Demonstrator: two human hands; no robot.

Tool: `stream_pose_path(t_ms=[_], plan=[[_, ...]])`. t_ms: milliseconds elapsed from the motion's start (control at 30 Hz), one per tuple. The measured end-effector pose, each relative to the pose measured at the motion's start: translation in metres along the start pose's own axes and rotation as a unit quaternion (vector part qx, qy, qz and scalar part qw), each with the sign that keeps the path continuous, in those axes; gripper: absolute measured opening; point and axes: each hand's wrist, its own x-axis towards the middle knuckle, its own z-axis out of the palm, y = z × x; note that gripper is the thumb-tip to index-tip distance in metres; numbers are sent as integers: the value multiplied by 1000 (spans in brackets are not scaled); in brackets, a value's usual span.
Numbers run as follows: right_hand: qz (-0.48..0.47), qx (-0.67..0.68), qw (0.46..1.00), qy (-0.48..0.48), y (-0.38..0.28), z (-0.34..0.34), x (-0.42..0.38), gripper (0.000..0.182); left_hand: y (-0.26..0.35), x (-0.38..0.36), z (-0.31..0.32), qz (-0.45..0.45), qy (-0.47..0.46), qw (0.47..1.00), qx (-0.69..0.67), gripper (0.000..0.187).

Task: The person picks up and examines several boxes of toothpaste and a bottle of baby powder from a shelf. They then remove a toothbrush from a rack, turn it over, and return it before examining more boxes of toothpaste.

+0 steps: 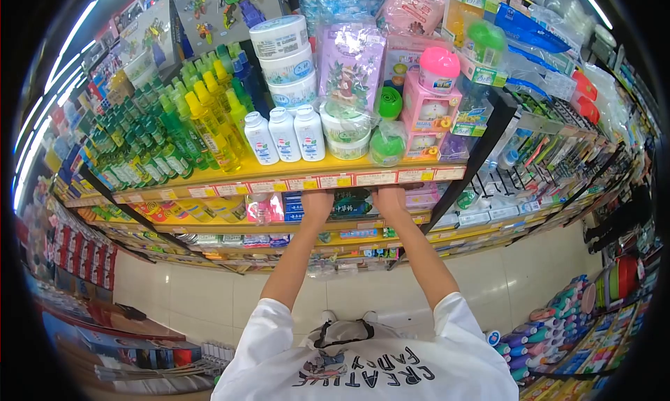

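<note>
Both arms reach into the shelf level below the yellow top shelf (300,174). My left hand (317,204) is at the left end of dark green boxes (352,204), beside a stack of blue boxes (293,207). At the right end of the green boxes is my right hand (389,197), near pink boxes (421,196). The shelf edge above hides the fingers of both hands, so their grip does not show.
White powder bottles (283,137), stacked white tubs (287,66) and green and yellow spray bottles (209,115) stand on the top shelf. A black upright post (481,153) rises right of my right hand. Hanging goods fill the right.
</note>
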Motion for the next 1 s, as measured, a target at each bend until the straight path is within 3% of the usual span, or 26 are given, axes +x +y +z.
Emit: stream_pose_path(t_ms=[33, 67, 133, 267, 367, 500, 600, 667, 767, 900, 1000], plan=[[-35, -25, 998, 37, 8, 9, 12, 30, -8, 6, 16, 41, 59, 997, -4, 35], [-30, -15, 999, 36, 21, 30, 16, 31, -7, 6, 14, 20, 1, 1000, -4, 40], [-48, -20, 996, 78, 17, 22, 14, 32, -1, 1, 18, -4, 33, 999, -6, 37], [-41, -26, 997, 63, 26, 35, 18, 34, -25, 5, 41, 34, 50, 998, -19, 33], [-88, -56, 988, 117, 31, 40, 16, 33, -22, 1, 38, 62, 138, 986, -67, 20], [-128, -72, 985, 86, 38, 38, 1, 28, -20, -24, 22, -22, 49, 995, -78, 16], [-140, -29, 976, 166, 21, 16, -26, 25, 8, -49, -17, -22, 86, 979, -184, 18], [-160, 17, 948, 275, -3, -13, -45, 35, 17, -69, -28, 29, 191, 960, -201, 21], [-144, 31, 936, 319, -20, -27, -76, 37, 19, -106, -36, 4, 159, 970, -182, 20], [-81, 132, 946, 286, -8, 13, -99, 36, 10, -128, -8, -27, 167, 957, -236, 19], [-51, 160, 943, 287, -12, 14, -110, 32, 23, -131, -23, -44, 159, 955, -245, 19]])
